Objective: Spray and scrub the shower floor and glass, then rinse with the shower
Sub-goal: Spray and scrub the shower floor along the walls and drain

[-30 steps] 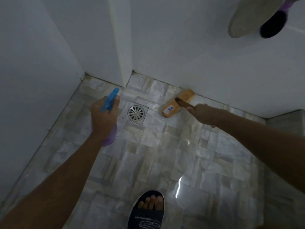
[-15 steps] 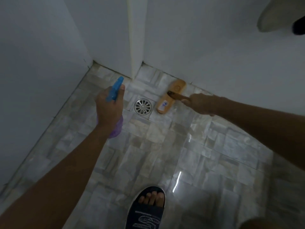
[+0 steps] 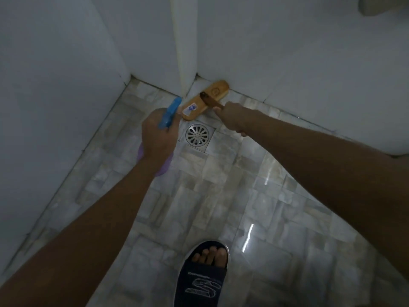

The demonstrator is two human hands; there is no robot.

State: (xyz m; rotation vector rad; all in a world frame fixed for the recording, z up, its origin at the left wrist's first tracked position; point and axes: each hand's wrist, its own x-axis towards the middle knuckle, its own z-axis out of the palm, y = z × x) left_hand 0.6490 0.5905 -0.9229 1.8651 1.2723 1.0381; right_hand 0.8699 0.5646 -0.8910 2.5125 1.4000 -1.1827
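My left hand (image 3: 158, 134) grips a spray bottle (image 3: 169, 114) with a blue trigger head and a purple body that shows below my wrist. My right hand (image 3: 232, 117) holds the dark handle of a wooden scrub brush (image 3: 204, 99). The brush head lies flat on the marble-tiled shower floor (image 3: 221, 196), its far end against the base of the white wall (image 3: 287, 52) beside the corner post. A round steel floor drain (image 3: 197, 135) sits just in front of the brush, between my two hands.
White walls close in on the left (image 3: 55, 85) and at the back. My foot in a dark slide sandal (image 3: 202, 275) stands at the bottom centre. A pale fixture (image 3: 385, 5) shows at the top right corner. The floor gleams with light streaks.
The brush has slid from right of the drain back toward the corner, its far end now against the wall. Both hands sit closer to the drain, and the view has shifted.
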